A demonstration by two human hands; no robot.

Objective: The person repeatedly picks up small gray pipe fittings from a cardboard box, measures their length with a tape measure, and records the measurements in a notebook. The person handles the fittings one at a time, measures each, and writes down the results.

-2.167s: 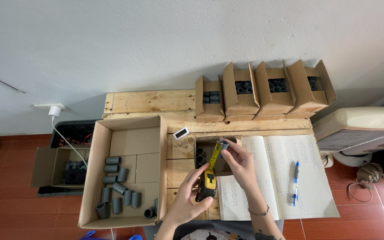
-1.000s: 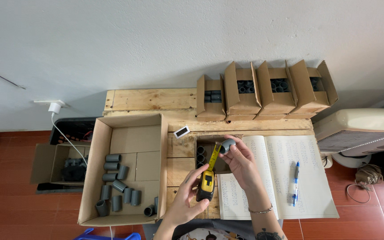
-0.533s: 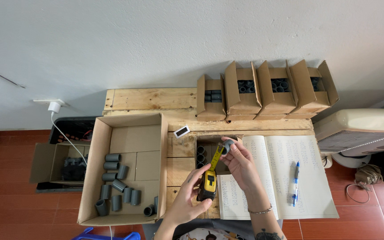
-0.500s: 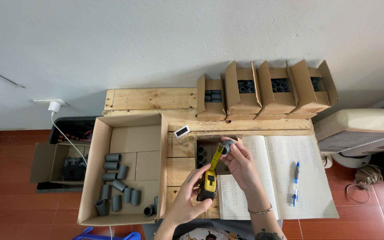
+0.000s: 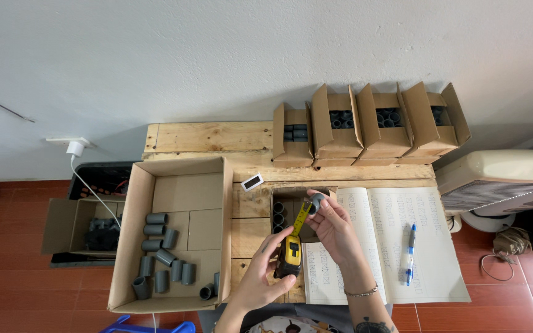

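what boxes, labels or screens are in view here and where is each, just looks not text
Large open brown carton: left on the pallet table, grey pipe fittings inside.
Four small brown cartons: back row against the wall, flaps up, dark fittings inside.
Small open box: centre, beside the hands.
Small white device: black rectangular screen, between the cartons.
Open ruled notebook: right, white pages.
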